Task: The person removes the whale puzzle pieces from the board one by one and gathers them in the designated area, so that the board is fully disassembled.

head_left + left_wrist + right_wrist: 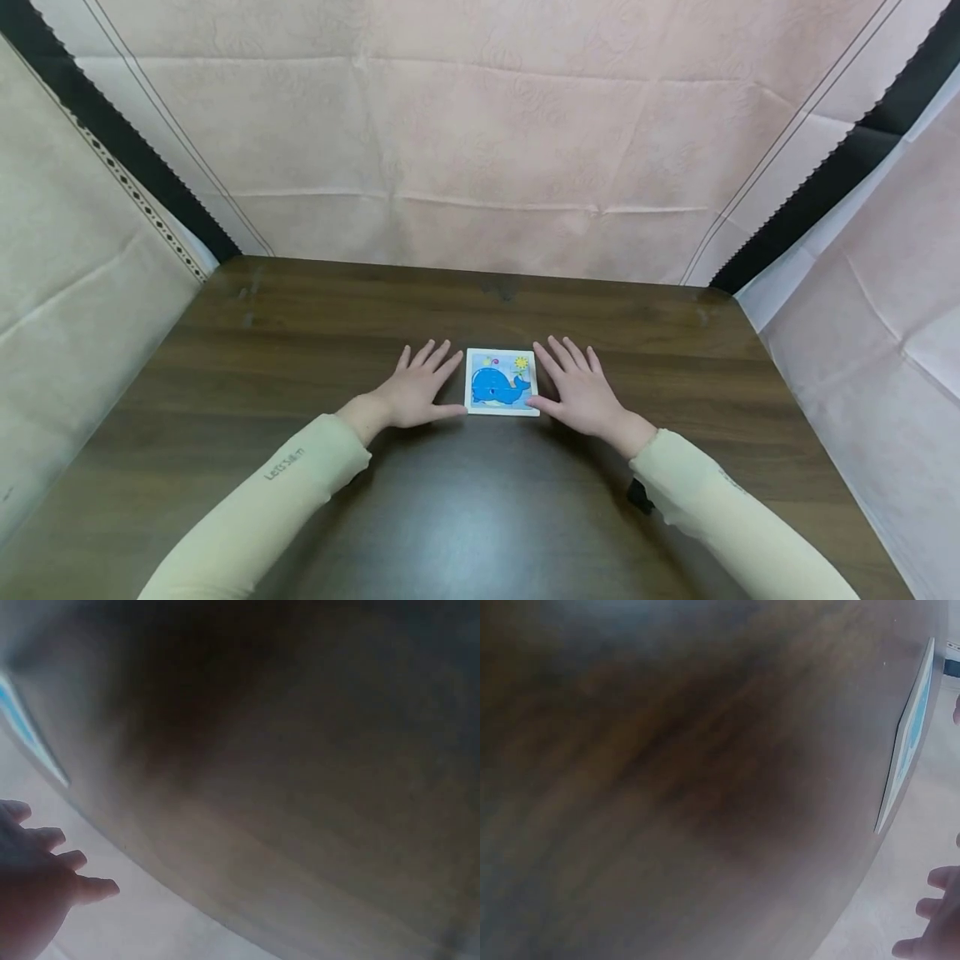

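A square white-framed picture puzzle or board (501, 383) with a blue whale and a yellow sun lies flat on the wooden table. On its left side is my left hand (416, 390), fingers spread and straight, the thumb tip at the frame's lower left corner. My right hand (581, 392) is spread on the other side, its thumb reaching over the right edge. Part of the left hand (37, 877) shows in the left wrist view, with a sliver of the picture's edge (30, 731). In the right wrist view the picture (909, 742) appears edge-on beside a few fingertips (930, 907).
The brown table (337, 317) extends around both hands. Pale creased cloth (480, 150) hangs behind its far edge, and more cloth (885, 317) stands at the sides. Dark strips (135, 142) run along the corners. Something small and black (639, 497) sits under the right cuff.
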The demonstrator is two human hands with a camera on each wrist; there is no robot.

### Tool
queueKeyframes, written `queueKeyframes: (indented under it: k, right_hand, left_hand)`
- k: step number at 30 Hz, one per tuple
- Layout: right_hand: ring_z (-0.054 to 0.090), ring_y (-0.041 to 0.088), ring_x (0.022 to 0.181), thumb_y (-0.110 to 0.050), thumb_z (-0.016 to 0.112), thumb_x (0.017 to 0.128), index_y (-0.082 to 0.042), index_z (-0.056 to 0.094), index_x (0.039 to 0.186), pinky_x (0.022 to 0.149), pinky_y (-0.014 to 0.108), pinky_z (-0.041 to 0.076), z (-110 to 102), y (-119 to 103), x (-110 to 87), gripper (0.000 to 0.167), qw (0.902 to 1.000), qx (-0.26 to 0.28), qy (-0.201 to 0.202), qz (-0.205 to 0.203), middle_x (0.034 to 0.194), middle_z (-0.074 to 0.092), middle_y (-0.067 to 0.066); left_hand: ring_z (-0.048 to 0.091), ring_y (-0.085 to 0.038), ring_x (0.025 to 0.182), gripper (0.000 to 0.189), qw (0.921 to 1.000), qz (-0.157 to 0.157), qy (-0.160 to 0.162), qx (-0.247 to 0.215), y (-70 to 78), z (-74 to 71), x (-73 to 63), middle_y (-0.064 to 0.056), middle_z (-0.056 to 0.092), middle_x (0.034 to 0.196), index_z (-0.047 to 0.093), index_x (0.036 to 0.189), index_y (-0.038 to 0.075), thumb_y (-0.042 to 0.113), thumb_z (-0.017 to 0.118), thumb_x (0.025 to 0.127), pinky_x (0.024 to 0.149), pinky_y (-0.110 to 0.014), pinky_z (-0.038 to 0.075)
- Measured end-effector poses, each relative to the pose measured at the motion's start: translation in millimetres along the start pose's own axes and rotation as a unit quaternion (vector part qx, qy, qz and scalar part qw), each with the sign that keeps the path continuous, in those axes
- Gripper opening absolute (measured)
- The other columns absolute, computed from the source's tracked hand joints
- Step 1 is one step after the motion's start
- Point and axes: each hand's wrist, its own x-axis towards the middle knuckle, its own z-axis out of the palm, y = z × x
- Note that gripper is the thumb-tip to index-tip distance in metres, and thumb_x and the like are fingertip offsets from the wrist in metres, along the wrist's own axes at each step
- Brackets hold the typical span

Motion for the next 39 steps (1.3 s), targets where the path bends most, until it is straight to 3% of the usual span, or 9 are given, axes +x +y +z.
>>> queueKeyframes:
  k: [17,23,27,33,39]
  right_hand:
    - [0.018,0.040,0.141,-0.055,0.050,0.089,-0.015,0.022,0.150,0.110,0.065,0.010,1.7,-4.8,32.7,0.078,1.0000,-0.005,-0.008,0.003,0.153,0.026,0.017]
    - [0.022,0.039,0.140,-0.053,0.046,0.092,-0.016,0.023,0.150,0.111,0.062,0.016,3.2,-9.6,51.1,0.072,0.9994,-0.002,-0.032,-0.011,0.153,0.028,0.015]
    - [0.026,0.036,0.139,-0.049,0.048,0.093,-0.016,0.029,0.148,0.110,0.059,0.021,7.2,-16.1,63.7,0.066,0.9981,0.018,-0.050,-0.032,0.152,0.031,0.013]
    - [0.035,0.031,0.134,-0.039,0.056,0.092,-0.014,0.043,0.141,0.109,0.054,0.028,14.7,-27.2,77.5,0.056,0.9950,0.047,-0.068,-0.055,0.145,0.042,0.010]
    - [0.045,0.027,0.120,-0.035,0.062,0.089,-0.013,0.059,0.127,0.103,0.048,0.036,17.8,-32.7,86.2,0.044,0.9957,0.032,-0.062,-0.061,0.128,0.056,0.010]
  left_hand:
    - [0.007,-0.031,0.146,0.086,0.9946,0.062,-0.059,0.058,20.5,20.8,-16.3,-0.007,0.013,0.158,0.020,0.150,0.021,0.069,0.046,0.083,0.113,-0.061,0.005]
    - [0.008,-0.029,0.146,0.085,0.9889,0.089,-0.078,0.090,26.6,23.5,-18.3,-0.007,0.013,0.158,0.022,0.150,0.021,0.069,0.044,0.084,0.113,-0.060,0.004]
    - [0.010,-0.026,0.146,0.084,0.9860,0.093,-0.085,0.109,27.3,23.5,-17.6,-0.006,0.012,0.158,0.022,0.150,0.022,0.071,0.041,0.084,0.114,-0.059,0.005]
    - [0.012,-0.024,0.146,0.085,0.9859,0.095,-0.094,0.101,26.9,23.4,-17.4,-0.007,0.013,0.158,0.021,0.150,0.021,0.071,0.041,0.084,0.114,-0.057,0.007]
    - [0.014,-0.024,0.146,0.086,0.9852,0.098,-0.090,0.108,29.1,21.8,-16.0,-0.009,0.015,0.158,0.024,0.149,0.019,0.071,0.042,0.084,0.115,-0.056,0.008]
